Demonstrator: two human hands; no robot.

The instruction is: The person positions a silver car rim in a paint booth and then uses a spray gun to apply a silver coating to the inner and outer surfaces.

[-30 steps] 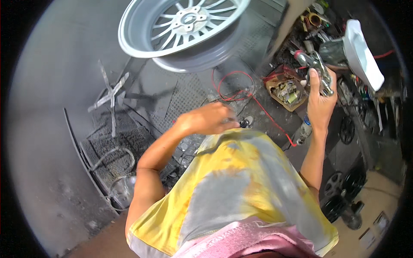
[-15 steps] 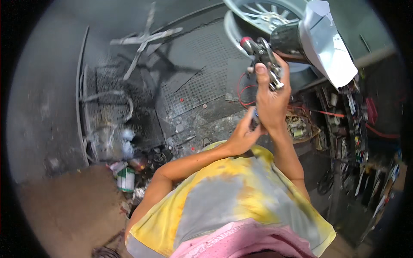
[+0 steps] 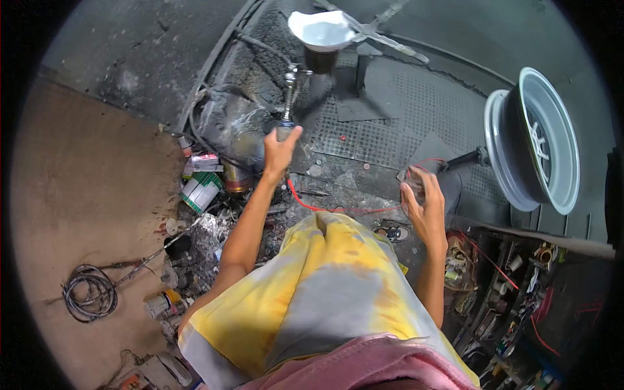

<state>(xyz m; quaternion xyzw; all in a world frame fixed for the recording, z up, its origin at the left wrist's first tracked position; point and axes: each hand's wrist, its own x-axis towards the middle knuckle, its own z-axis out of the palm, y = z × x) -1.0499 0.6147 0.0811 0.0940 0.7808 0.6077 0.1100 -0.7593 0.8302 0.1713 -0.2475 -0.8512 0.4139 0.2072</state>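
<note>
Out in front and to the left, a metal spray gun (image 3: 290,88) is in my left hand (image 3: 279,155), whose fingers are wrapped round its lower end by a blue ring. The gun carries a dark cup (image 3: 320,62) topped with a white paper strainer (image 3: 322,31). From below that hand a red air hose (image 3: 305,204) runs right. My right hand (image 3: 426,207) is raised apart from the gun, its fingers curved and spread, with blurred tips. Part of the hose passes behind it. I see nothing held there.
At the right a silver wheel rim (image 3: 559,143) is mounted on a stand arm (image 3: 465,159). A cross-shaped metal stand (image 3: 370,31) stands ahead. Cans (image 3: 201,192) and litter crowd the left. A coiled cable (image 3: 91,296) lies on brown floor; cluttered shelves (image 3: 500,286) line the lower right.
The spray gun has passed from my right hand to my left and swung to the left. My right hand has let go. The view has turned, bringing the wheel rim lower at the right.
</note>
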